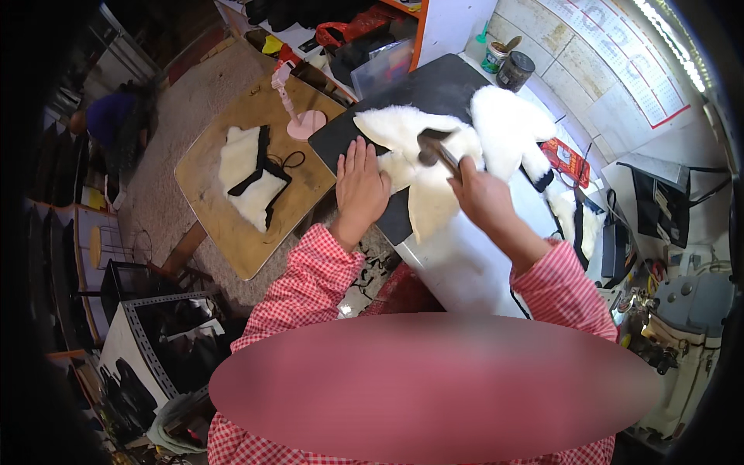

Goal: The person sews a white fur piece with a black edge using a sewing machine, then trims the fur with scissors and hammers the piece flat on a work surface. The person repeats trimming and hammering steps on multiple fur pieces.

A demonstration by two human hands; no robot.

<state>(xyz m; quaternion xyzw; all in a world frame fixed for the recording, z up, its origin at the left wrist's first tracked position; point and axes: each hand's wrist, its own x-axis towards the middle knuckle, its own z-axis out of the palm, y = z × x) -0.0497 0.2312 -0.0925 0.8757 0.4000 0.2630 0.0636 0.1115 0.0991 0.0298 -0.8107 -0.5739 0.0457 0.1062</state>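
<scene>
White fleece piece (pixel 422 167) lies under the flat, released left hand (pixel 360 186); the right hand (pixel 484 194) grasps a hammer (pixel 434 149), handle running toward the person, head pointing away.

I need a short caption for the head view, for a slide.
Left hand presses white fleece on a black mat while right hand holds a hammer over it.

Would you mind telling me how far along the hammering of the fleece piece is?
Done: one fleece-and-black piece lies set aside on the wooden table. In hand: the right hand holds a hammer over white fleece, which the left hand presses flat. Left: more fleece lies beyond, untouched.
</scene>
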